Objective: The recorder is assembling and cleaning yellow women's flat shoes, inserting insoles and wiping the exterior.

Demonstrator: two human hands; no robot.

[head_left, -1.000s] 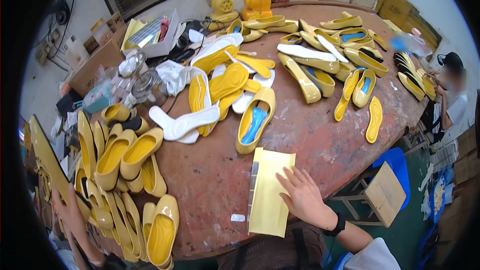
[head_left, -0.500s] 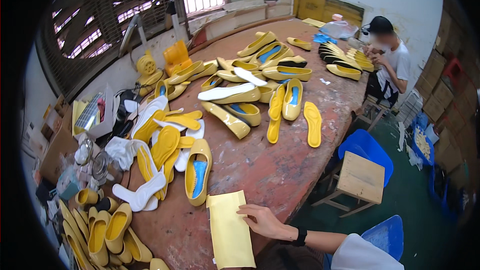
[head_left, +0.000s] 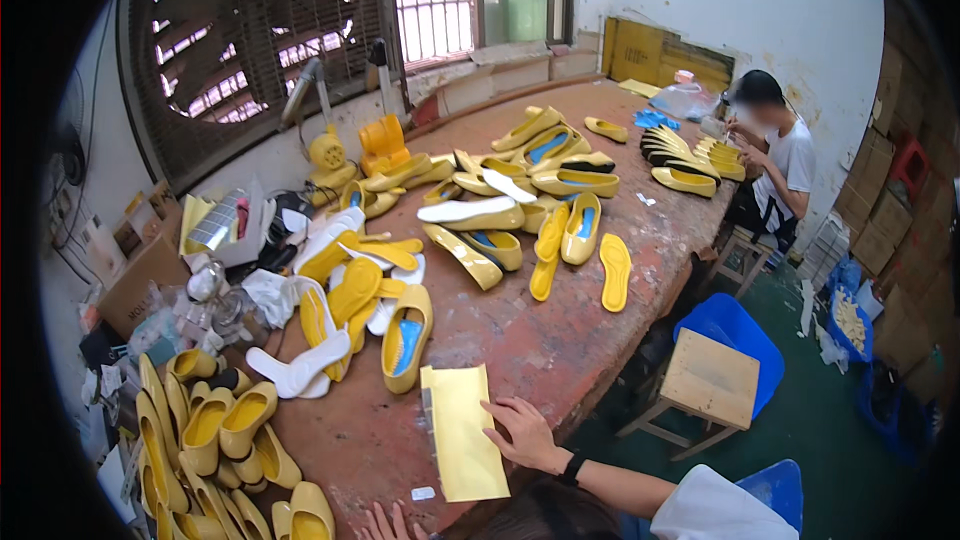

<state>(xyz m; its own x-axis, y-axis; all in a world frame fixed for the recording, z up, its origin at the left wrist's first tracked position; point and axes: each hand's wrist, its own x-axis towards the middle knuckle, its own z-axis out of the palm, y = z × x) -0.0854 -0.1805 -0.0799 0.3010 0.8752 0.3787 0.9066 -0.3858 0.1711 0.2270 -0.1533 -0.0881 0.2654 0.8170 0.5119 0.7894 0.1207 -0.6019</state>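
The right hand (head_left: 522, 432) lies flat and open on a yellow sheet (head_left: 462, 433); the left fingertips (head_left: 385, 522) are spread, holding nothing.

One long reddish desk (head_left: 560, 360). One flat yellow sheet (head_left: 462, 435) lies on it. Two hands of the wearer show: the right hand (head_left: 520, 432) and the fingers of the left hand (head_left: 385, 523). One other person (head_left: 775, 155) sits at the far end. One wooden stool (head_left: 708, 380), two blue tubs (head_left: 735, 325). Yellow shoes (head_left: 405, 340) are too many to count exactly, several dozen; some white soles (head_left: 295, 372) among them.
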